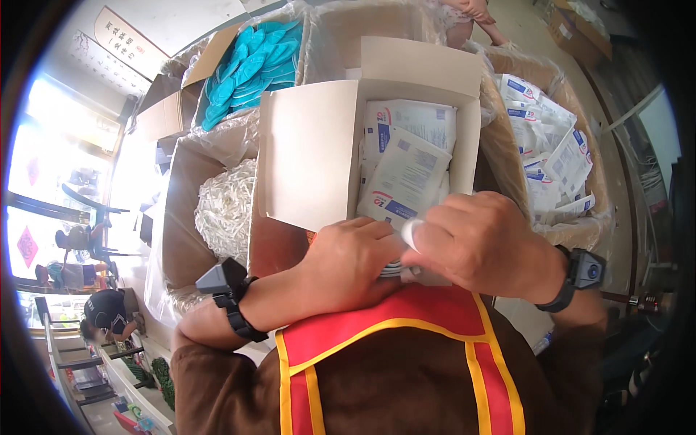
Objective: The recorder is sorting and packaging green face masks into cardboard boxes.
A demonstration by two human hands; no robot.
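The white coil (391,270) lay between the hands, close in front of the red and yellow apron (384,330) and just short of the near edge of the open white carton (308,154). The left hand (351,250) was the nearer one, its bent fingers curled over the coil's left side and seemingly grasping it. The right hand (475,243) was half clenched at the carton's near right corner, thumb pointing inward to the left, with a white band (410,235) at the thumb; whether it was pinched or worn there, I could not tell. The visible loops ran roughly crosswise, parallel to the carton's near edge, so the coil's long axis, as far as it showed, pointed from one hand to the other. Beyond it, inside the carton, the top packet (406,174) slanted, its far end toward the far right corner and its near end toward the near edge.

Much was out of sight: the left fingertips, most of the coil under the knuckles, and the carton's near edge behind both hands. The gap between the thumbs was blurred, and where the coil's ends went was hard to make out
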